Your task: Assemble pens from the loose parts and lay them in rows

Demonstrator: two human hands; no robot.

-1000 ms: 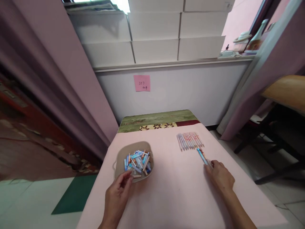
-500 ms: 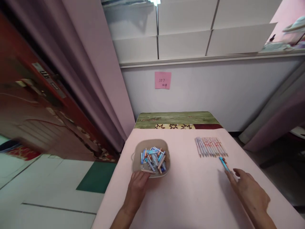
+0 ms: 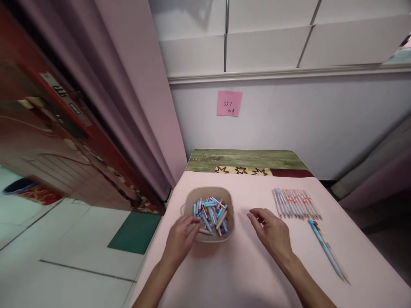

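A beige basket at the centre-left of the table holds a jumble of blue, orange, tan and grey pens. My left hand is over the basket's near left edge, its fingertips beside a tan pen; the fingers are apart. Between the basket and a row of pens, my right hand is above the table, fingers curved and apart, with nothing in it. The row of pale pens with reddish marks lies at the right. Nearer, a blue pen and a brownish pen lie side by side.
The table wears a pink cover, with a green patterned strip at its far end. A pink note is on the wall behind. A purple curtain and a red door stand at the left.
My right hand has let go of the blue and brownish pens and moved left towards the basket. My left hand's fingers have lifted and spread slightly. The view has shifted a little.
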